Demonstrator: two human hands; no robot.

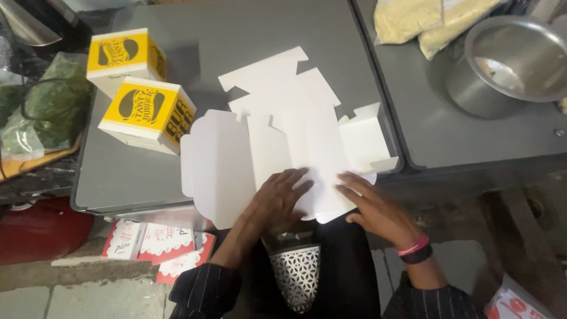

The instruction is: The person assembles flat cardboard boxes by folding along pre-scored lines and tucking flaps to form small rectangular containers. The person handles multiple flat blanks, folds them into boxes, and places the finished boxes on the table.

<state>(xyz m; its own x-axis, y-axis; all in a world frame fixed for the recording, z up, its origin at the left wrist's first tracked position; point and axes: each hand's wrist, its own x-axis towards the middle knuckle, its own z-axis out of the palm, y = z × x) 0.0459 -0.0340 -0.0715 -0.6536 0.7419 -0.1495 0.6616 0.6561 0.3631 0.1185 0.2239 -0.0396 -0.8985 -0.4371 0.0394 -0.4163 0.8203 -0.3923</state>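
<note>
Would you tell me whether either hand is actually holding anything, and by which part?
Nothing is gripped: the left hand and right hand press flat on the near edge of the unfolded white cardboard box blank.

A single view is given, taken from a camera worn on the head and aimed steeply down. The near edge of a grey table point(118, 183) is seen from close above, its far edge toward the top of the frame. A second grey surface point(508, 136) is taken in at the right, and floor below.
</note>
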